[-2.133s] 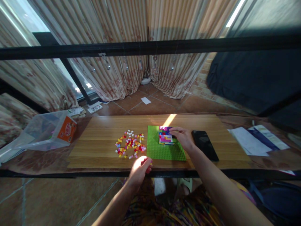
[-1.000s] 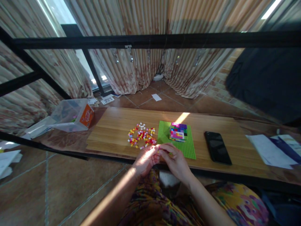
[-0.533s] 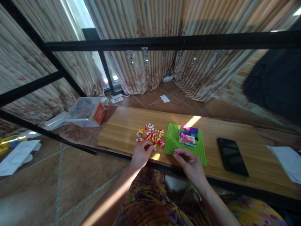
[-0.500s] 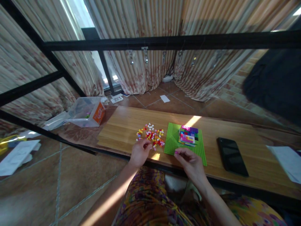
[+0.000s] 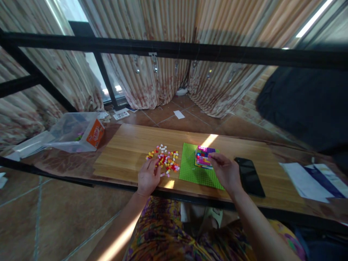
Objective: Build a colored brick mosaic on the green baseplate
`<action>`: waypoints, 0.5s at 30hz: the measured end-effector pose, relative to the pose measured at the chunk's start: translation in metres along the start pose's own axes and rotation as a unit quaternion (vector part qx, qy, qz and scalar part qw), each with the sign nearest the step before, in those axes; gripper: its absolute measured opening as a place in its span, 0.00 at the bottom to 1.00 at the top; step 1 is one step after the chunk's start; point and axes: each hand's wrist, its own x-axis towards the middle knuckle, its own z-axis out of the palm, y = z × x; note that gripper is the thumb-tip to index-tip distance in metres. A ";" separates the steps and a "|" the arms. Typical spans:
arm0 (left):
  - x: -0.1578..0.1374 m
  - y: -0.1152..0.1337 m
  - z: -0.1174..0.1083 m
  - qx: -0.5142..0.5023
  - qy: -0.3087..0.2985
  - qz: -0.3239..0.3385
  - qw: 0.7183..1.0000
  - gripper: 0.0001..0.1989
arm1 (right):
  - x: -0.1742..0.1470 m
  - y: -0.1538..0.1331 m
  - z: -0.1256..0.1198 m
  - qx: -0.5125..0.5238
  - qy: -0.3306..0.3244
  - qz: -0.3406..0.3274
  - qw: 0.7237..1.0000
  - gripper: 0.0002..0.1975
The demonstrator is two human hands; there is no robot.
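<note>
On the wooden table a green baseplate carries a low build of pink, purple, blue and white toy bricks. At the right side of this build, my right hand pinches a small pink brick, partly hidden by the fingertips. Loose small bricks in red, yellow, white, pink and orange lie in a pile left of the baseplate. My left hand rests at the pile's near left edge, fingers bent and slightly apart, with nothing visible between them.
Right of the baseplate lies a black phone, with papers farther right. A clear plastic box with an orange label stands left of the wooden board. A black metal bar runs across beyond the table, before the curtains.
My right hand has moved forward from the baseplate's near edge to the brick build with the pink brick. My left hand has shifted slightly at the pile. The view has turned right.
</note>
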 end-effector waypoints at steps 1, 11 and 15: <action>0.000 -0.002 0.000 0.010 0.016 0.007 1.000 0.12 | 0.007 0.000 0.002 -0.009 0.003 -0.011 1.000 0.12; 0.001 -0.014 0.001 0.054 0.056 -0.039 0.996 0.15 | 0.043 0.026 0.025 -0.111 -0.017 -0.078 0.991 0.11; 0.001 -0.014 0.002 0.048 0.056 -0.041 0.996 0.14 | 0.045 0.040 0.029 -0.105 -0.018 -0.047 0.993 0.11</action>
